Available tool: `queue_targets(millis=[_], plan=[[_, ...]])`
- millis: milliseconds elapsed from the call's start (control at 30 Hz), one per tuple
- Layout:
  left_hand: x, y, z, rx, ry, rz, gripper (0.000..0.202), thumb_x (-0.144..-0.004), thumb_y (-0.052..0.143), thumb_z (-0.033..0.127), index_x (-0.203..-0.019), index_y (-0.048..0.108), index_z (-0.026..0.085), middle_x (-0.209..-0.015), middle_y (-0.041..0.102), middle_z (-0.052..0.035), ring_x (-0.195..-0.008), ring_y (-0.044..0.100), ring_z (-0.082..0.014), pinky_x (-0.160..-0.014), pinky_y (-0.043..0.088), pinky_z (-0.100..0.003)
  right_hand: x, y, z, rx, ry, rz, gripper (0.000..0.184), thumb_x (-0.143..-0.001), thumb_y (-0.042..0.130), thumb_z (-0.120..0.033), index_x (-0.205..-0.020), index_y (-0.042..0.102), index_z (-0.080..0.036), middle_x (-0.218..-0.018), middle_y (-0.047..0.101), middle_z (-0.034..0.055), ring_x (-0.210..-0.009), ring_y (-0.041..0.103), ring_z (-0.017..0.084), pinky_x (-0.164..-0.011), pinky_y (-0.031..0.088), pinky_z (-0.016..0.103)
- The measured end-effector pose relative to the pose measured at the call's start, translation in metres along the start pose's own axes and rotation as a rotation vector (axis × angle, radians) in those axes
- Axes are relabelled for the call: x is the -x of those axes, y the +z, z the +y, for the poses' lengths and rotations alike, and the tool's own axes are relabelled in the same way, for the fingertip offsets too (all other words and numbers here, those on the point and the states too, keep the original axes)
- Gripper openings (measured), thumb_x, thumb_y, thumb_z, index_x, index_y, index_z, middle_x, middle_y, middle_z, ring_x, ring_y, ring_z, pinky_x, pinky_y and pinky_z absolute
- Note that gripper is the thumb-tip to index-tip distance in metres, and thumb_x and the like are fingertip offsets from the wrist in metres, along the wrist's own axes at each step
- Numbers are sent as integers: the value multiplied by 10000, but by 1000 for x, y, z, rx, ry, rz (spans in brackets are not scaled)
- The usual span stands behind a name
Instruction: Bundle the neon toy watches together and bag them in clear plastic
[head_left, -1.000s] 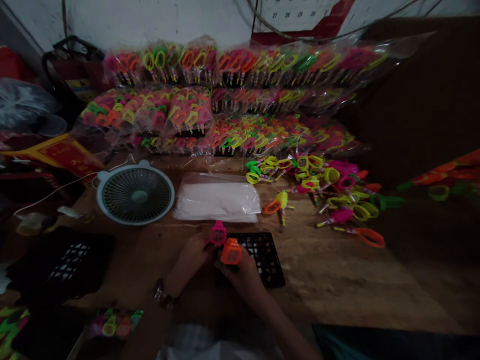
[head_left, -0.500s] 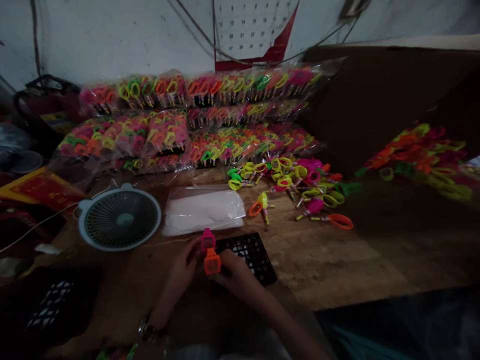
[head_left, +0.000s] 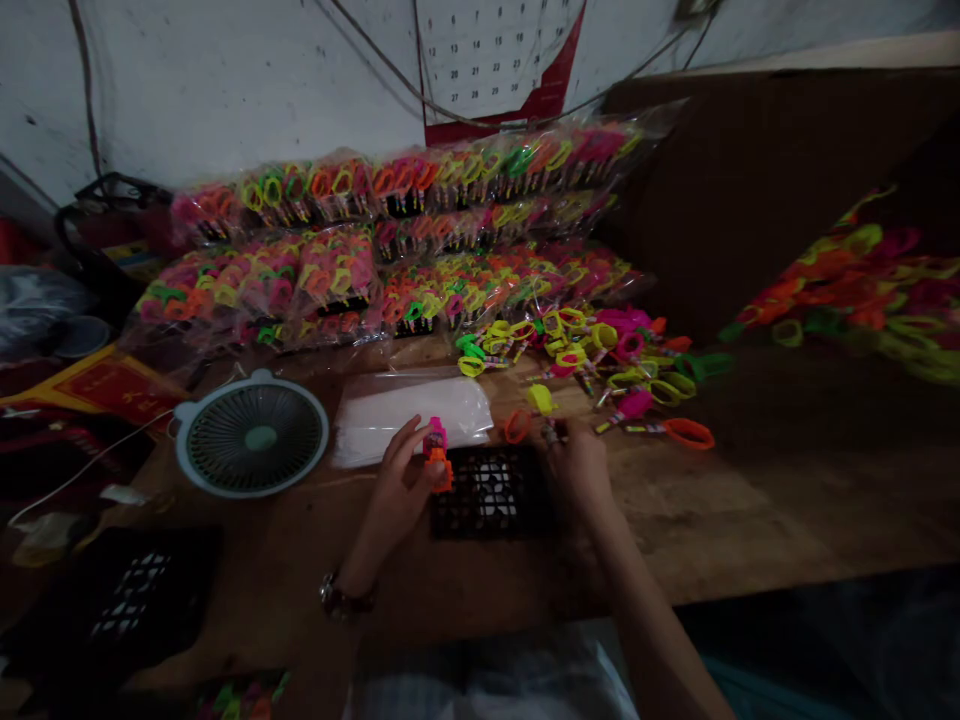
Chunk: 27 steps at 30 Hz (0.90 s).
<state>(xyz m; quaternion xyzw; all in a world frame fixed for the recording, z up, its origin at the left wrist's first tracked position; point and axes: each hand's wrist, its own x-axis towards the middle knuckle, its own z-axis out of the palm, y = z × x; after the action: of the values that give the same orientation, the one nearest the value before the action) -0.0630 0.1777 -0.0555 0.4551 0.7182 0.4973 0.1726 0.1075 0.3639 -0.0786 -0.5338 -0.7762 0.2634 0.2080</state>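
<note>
My left hand (head_left: 401, 490) is closed on a pink toy watch (head_left: 435, 434) and an orange toy watch (head_left: 439, 470), their square faces showing, at the left edge of a black grid tray (head_left: 491, 500). Past the tray's right corner, my right hand (head_left: 581, 465) has its fingers pinched at the striped sticks of loose toy watches. A yellow toy watch (head_left: 541, 399) and an orange loop (head_left: 517, 427) lie at those fingertips, which partly hide the sticks.
Loose toy watches (head_left: 637, 375) lie in a heap behind my right hand. Clear plastic bags (head_left: 412, 415) lie flat behind the tray. A round fan (head_left: 259, 435) and more black trays (head_left: 150, 590) are at left. Bagged toys (head_left: 330, 265) line the wall; a cardboard box (head_left: 720, 200) stands right.
My right hand has left the held pink and orange watches and reached right to the loose ones. My left hand has moved slightly forward with both watches. More of the tray shows.
</note>
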Motion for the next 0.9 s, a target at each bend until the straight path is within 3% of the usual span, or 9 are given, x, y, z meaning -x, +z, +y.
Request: queue_targets(millis=[133, 267, 467, 667, 900], plan=[[-15, 3, -2, 24, 48, -27, 447, -863, 529, 363, -1291, 472, 250, -1488, 295, -72, -1362, 297, -216, -1118, 280, -397, 40, 9, -3, -578, -93, -157, 332, -784, 518, -357, -1020, 606, -140, -916, 709, 104, -805, 650, 226, -694, 502, 303], [-22, 13, -4, -21, 130, -62, 355, -912, 453, 349, -1238, 534, 235, -1494, 286, -73, -1371, 275, -204, -1143, 218, -398, 80, 26, -24, -752, -31, -298, 296, -788, 546, -383, -961, 631, -159, -826, 700, 69, -661, 629, 193, -584, 504, 278], [-17, 21, -9, 12, 108, -29, 340, -955, 361, 354, -1218, 548, 248, -1502, 270, -52, -1352, 313, -186, -1125, 261, -391, 113, 46, -46, -774, -79, -288, 237, -706, 666, -344, -868, 616, -177, -804, 697, 46, -726, 639, 200, -667, 517, 283], [-17, 19, -9, 17, 110, -41, 352, -961, 335, 362, -1207, 557, 240, -1501, 275, -47, -1358, 304, -174, -1135, 249, -370, 130, 71, -47, -677, -150, -272, 168, -715, 571, -226, -862, 638, -180, -827, 722, 66, -745, 662, 232, -671, 521, 308], [-20, 19, -8, 66, 81, -71, 371, -954, 341, 399, -1193, 572, 235, -1503, 274, -47, -1359, 302, -190, -1139, 241, -385, 143, 79, -53, -482, -342, -232, 144, -772, 503, -125, -832, 620, -184, -790, 687, 65, -701, 646, 187, -629, 486, 253]])
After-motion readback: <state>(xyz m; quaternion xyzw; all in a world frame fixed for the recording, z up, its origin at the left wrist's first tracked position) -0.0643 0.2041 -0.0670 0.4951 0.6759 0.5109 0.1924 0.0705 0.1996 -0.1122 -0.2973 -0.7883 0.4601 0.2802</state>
